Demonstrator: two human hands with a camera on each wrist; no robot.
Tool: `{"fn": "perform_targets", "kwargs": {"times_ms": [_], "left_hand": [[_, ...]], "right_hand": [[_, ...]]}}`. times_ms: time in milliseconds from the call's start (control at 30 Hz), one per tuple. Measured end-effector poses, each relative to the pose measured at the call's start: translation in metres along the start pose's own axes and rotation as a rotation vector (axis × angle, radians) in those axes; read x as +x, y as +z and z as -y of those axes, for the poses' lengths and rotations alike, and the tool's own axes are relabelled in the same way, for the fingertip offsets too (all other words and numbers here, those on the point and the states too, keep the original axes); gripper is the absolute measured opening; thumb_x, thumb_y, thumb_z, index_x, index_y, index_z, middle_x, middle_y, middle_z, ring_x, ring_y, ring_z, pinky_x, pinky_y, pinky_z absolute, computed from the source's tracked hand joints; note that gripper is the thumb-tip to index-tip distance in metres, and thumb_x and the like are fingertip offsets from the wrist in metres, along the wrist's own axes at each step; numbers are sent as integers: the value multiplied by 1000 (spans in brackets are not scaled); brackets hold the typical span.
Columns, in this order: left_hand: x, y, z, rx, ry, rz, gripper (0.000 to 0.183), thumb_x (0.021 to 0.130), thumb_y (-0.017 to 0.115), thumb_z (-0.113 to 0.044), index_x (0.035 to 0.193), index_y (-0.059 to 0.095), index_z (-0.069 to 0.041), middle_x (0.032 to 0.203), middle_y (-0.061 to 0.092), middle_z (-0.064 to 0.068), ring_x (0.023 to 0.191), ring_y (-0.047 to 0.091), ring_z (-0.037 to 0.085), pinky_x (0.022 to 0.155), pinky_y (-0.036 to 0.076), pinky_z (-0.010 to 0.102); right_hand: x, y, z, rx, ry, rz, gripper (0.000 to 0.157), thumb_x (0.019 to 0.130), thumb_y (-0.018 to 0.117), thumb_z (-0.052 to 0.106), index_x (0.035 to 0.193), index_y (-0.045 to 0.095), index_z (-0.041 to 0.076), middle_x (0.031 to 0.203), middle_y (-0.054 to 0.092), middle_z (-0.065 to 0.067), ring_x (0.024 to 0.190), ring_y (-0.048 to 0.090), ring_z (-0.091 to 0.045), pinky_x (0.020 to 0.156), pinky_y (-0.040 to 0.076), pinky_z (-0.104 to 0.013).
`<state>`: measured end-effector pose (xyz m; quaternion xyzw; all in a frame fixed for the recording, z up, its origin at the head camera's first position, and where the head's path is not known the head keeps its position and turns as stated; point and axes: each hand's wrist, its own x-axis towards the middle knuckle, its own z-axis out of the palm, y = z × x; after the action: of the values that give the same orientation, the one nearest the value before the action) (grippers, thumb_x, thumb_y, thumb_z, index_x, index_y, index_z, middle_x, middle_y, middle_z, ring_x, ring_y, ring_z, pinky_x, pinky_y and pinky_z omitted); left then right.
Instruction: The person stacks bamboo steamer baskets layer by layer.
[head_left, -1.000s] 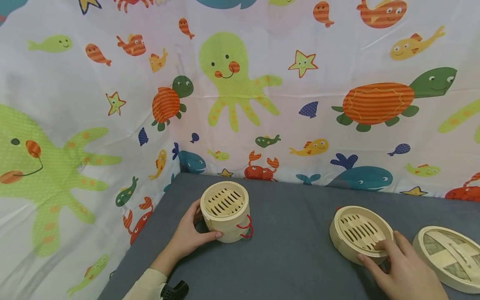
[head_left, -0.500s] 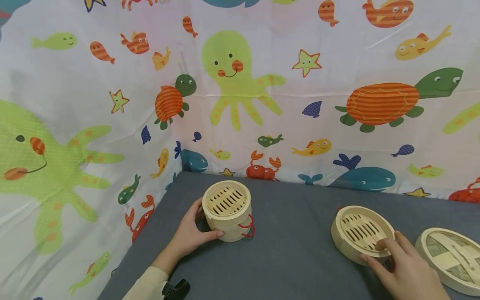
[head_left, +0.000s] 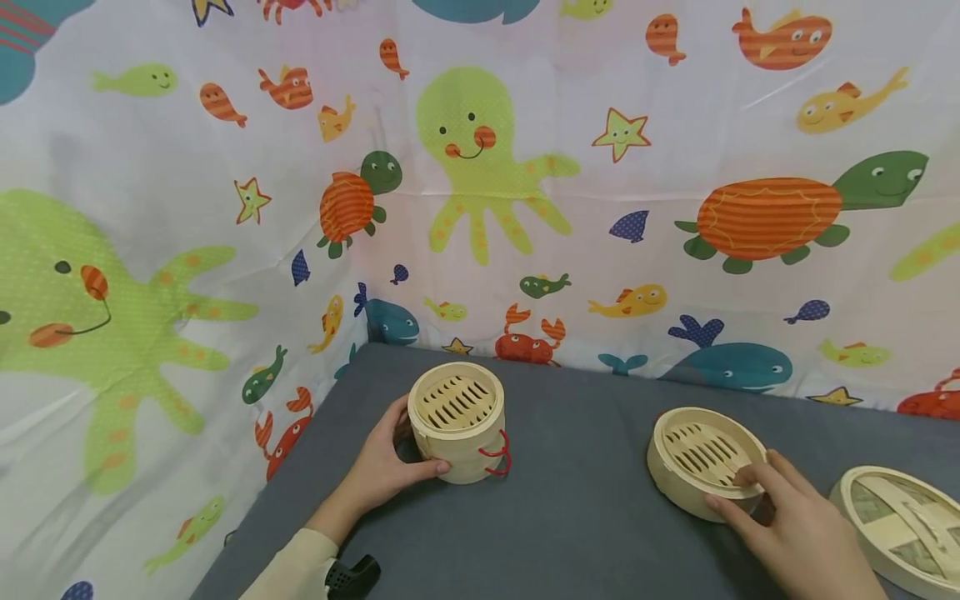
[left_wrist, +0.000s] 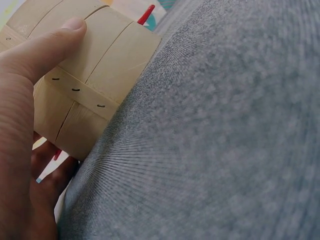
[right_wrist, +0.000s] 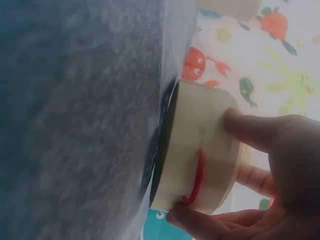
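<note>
Left grip (head_left: 381, 468) holds steamer stack (head_left: 459, 437); right grip (head_left: 791, 517), 1 basket (head_left: 699, 458).

Through the head view I record two enclosing sides of white printed fabric: a rear sheet (head_left: 558, 92) and a left sheet (head_left: 45, 467), meeting in a corner behind the dark blue-grey tabletop (head_left: 570, 500). Rear print: green octopus (head_left: 468, 117), orange-shelled turtle (head_left: 768, 218), teal whale (head_left: 738, 367), red crab (head_left: 525, 347). Left print: a larger octopus (head_left: 135, 300). I note a horizontal crease across the rear sheet and wrinkles on the left. The left wrist view shows me woven texture on the tabletop. Light: soft, diffuse.
</note>
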<state>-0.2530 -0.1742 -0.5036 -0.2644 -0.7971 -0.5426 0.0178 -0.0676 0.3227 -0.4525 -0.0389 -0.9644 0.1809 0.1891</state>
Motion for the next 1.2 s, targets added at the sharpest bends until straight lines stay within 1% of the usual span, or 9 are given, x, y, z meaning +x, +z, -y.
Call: {"fn": "perform_targets", "kwargs": {"times_ms": [100, 200, 333, 567, 767, 900, 1000, 1100, 1200], "left_hand": [[-1, -1, 0, 1, -1, 1, 108, 81, 102, -26, 168, 38, -28, 159, 58, -5, 148, 53, 28, 118, 43, 64], [-2, -2, 0, 3, 1, 3, 108, 81, 102, -26, 168, 38, -29, 159, 57, -6, 147, 53, 27, 117, 43, 64], [-3, -2, -1, 2, -10, -1, 108, 81, 102, -27, 168, 38, -28, 159, 58, -5, 147, 53, 28, 117, 43, 65], [-3, -2, -3, 14, -26, -6, 108, 80, 102, -29, 168, 38, -26, 159, 58, -4, 147, 54, 29, 117, 43, 65], [-3, -3, -3, 11, -23, -7, 107, 81, 102, -28, 167, 39, -27, 158, 58, -4, 146, 54, 29, 117, 43, 65], [-2, -2, -2, 15, -19, -7, 107, 80, 102, -30, 167, 39, -29, 158, 58, -5, 146, 55, 27, 116, 43, 65], [-1, -1, -3, 14, -16, -6, 106, 80, 102, -31, 167, 39, -31, 158, 58, -6, 146, 55, 25, 116, 43, 65], [-1, -2, -3, 10, -16, -1, 106, 81, 102, -30, 167, 39, -30, 159, 57, -6, 146, 54, 25, 116, 43, 65], [0, -2, -4, 7, -21, 0, 107, 81, 102, -30, 167, 39, -29, 159, 57, -6, 147, 54, 25, 117, 43, 64]], "right_hand": [[8, 0, 7, 13, 15, 68, 45, 90, 90, 51, 105, 69, 13, 116, 63, -29, 75, 57, -17, 59, 45, -40], [15, -1, 14, 30, 38, 126, 49, 93, 86, 54, 109, 69, 12, 143, 51, -48, 92, 71, -48, 68, 54, -62], [19, -1, 23, 48, 22, 110, 48, 93, 86, 55, 108, 68, 13, 146, 50, -49, 115, 65, -65, 79, 52, -78], [26, 1, 44, 95, -55, -18, 40, 89, 92, 46, 103, 69, 16, 142, 58, -43, 126, 60, -63, 73, 50, -78], [36, 1, 69, 149, -111, -61, 38, 89, 93, 43, 103, 68, 18, 142, 61, -39, 121, 67, -54, 62, 46, -50], [41, -1, 82, 169, -156, -96, 37, 88, 94, 41, 104, 68, 20, 144, 61, -37, 96, 71, -35, 61, 43, -40], [45, -2, 90, 178, -185, -124, 37, 87, 96, 38, 105, 69, 21, 146, 62, -33, 81, 62, -21, 59, 42, -35], [50, -3, 97, 198, -220, -158, 38, 84, 98, 34, 104, 68, 20, 144, 63, -31, 94, 71, -32, 61, 46, -39], [54, -3, 105, 211, -244, -171, 39, 83, 98, 31, 103, 67, 20, 143, 64, -30, 96, 70, -35, 61, 45, -39]]}}
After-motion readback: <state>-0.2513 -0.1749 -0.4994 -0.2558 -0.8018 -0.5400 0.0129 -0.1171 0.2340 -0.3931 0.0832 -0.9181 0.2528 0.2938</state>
